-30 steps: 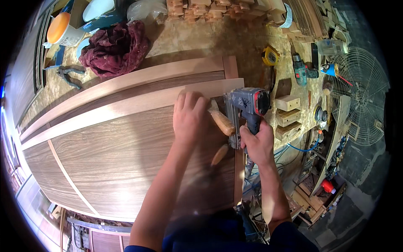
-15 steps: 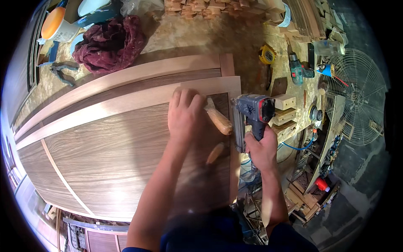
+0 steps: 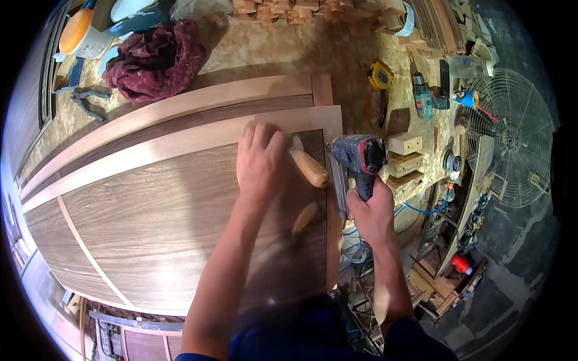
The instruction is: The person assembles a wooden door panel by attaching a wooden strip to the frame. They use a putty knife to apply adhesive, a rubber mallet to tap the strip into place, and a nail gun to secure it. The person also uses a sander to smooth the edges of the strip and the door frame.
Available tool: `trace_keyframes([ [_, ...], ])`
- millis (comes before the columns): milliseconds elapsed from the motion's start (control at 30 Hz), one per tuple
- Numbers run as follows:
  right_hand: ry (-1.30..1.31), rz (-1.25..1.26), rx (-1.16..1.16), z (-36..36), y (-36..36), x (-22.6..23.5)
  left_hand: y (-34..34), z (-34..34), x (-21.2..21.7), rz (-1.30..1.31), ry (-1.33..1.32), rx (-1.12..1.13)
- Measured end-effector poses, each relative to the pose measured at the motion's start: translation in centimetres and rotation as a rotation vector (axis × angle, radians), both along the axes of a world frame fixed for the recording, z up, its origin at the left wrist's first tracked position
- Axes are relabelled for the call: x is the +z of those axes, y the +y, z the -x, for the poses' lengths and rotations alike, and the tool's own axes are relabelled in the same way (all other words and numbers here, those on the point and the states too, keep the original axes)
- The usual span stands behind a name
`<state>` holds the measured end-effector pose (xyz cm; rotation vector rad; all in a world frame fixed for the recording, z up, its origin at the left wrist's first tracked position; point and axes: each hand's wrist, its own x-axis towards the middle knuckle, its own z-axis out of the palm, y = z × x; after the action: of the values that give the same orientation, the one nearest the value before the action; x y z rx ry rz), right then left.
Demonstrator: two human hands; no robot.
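My left hand (image 3: 260, 159) is closed over the upper rail of a framed wood-grain panel (image 3: 150, 222), near its right corner. Out from its thumb side sticks a wooden-handled tool (image 3: 310, 168); its working end is hidden under the hand. The handle stands off the panel, where a mirrored patch of it shows. My right hand (image 3: 372, 210) is wrapped round the grip of a dark grey nail gun (image 3: 355, 155) with a red ring. The gun's long magazine lies along the panel's right edge, its nose close to the corner; contact cannot be made out.
A second framed panel (image 3: 198, 103) lies just behind. Beyond are a maroon cloth (image 3: 153, 63), pliers (image 3: 90, 103) and a yellow tape measure (image 3: 380, 75). To the right are a cordless drill (image 3: 423, 99), wooden blocks (image 3: 404, 162), a blue hose (image 3: 421, 209) and a wire fan guard (image 3: 512, 138).
The whole view has shifted slightly. Both hands keep their holds, and the nail gun stays beside the panel's right edge.
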<state>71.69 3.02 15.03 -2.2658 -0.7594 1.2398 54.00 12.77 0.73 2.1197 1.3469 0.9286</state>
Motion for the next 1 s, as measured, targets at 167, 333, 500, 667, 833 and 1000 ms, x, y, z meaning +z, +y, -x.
trace_keyframes([
  [167, -0.046, -0.06, 0.04, -0.8, -2.4, -0.5, -0.1, 0.1, 0.0, -0.002, -0.009, 0.006],
  [333, -0.031, -0.042, -0.004, -1.8, -6.8, 0.9, -0.1, -0.9, 1.8, 0.047, -0.016, 0.01],
  [500, 0.077, -0.02, -0.018, -2.0, -11.0, 2.8, 0.5, 0.8, 1.1, 0.144, -0.159, 0.072],
  [667, 0.241, -0.066, -0.115, -0.5, -16.9, 1.7, -7.7, 8.4, 5.6, 0.462, -0.019, 0.203],
  [833, 0.482, -0.091, -0.05, 3.2, -18.1, 4.6, -19.4, 18.1, 6.7, 0.514, -0.08, 0.176],
  [1000, 0.729, -0.102, 0.144, 14.6, -15.3, 8.2, -27.1, 29.4, 6.6, 0.415, -0.092, 0.32],
])
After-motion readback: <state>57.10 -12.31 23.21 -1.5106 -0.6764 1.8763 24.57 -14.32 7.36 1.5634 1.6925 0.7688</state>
